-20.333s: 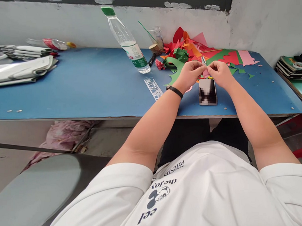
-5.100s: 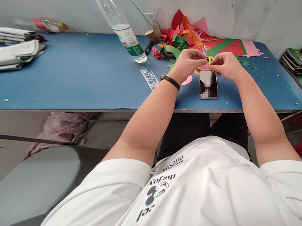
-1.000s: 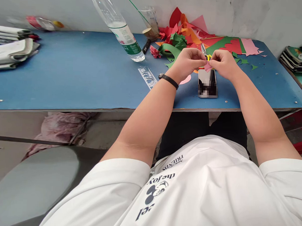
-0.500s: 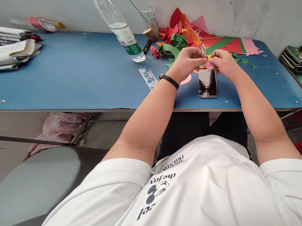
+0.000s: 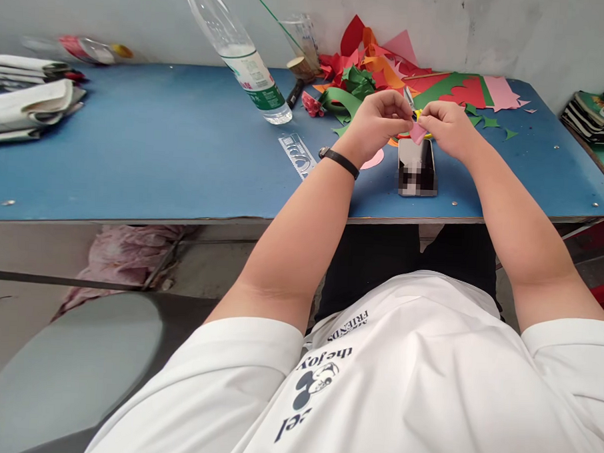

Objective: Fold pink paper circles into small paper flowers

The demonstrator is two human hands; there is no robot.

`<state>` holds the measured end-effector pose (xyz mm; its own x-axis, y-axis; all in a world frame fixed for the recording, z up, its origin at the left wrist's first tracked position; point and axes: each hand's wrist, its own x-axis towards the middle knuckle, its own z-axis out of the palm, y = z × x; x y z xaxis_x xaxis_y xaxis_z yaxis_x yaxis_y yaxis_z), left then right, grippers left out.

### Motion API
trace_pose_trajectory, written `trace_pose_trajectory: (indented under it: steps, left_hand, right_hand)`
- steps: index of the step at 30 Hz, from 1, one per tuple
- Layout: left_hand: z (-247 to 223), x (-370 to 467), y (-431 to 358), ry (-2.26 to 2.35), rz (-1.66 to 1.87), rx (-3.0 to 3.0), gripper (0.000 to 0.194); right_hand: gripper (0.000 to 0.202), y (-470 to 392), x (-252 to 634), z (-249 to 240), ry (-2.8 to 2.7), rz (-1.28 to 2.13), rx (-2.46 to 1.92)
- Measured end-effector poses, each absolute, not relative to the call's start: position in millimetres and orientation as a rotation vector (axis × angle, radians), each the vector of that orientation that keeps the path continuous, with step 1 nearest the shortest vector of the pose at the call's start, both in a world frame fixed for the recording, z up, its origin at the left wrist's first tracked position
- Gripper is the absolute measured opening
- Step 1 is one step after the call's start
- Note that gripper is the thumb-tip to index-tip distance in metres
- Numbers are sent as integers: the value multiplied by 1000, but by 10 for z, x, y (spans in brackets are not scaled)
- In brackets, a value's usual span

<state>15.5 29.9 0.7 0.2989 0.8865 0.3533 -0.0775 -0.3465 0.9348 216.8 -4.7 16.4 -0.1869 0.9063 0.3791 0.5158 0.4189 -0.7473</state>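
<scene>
A small pink piece of paper (image 5: 417,133) is pinched between my two hands, above the table's far right part. My left hand (image 5: 379,120), with a black watch strap at the wrist, grips its left side with thumb and fingers. My right hand (image 5: 450,128) has its fingertips closed on the other side. Just below the paper lies a phone (image 5: 417,171) with its screen up. Scissors (image 5: 408,96) poke out behind the hands, their handles partly hidden. A pink rounded paper (image 5: 373,160) shows partly beside my left wrist.
Red, orange and green paper scraps (image 5: 364,62) pile against the wall. A tall plastic bottle (image 5: 255,81) stands left of a red paper flower (image 5: 312,105). A clear stencil ruler (image 5: 296,154) lies nearby. Folded newspapers (image 5: 31,111) and a lying bottle (image 5: 84,49) are far left; a stool (image 5: 70,376) stands below.
My fingers have shifted slightly on the pink paper, and more of it shows between them. My arms stay almost in place.
</scene>
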Motion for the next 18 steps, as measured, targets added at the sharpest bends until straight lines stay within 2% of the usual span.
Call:
trace_pose_trajectory:
  steps: [4,9,13,18]
  left_hand:
    - [-33,164,341,740,1254,1594,43]
    - [-26,168,329,741,1253,1607,41]
    - [-36,143,331,735,1201,1620,31]
    - [-91,133,386,801,1132,1494,36]
  right_hand:
    - [53,7,2192,121,-1838,560,-1242]
    - [41,67,2217,28,-1800,588,-1121]
    - [44,42,2190,24,-1750,658,-1086]
    - [48,-19,2165,55,-1653,770,-1127]
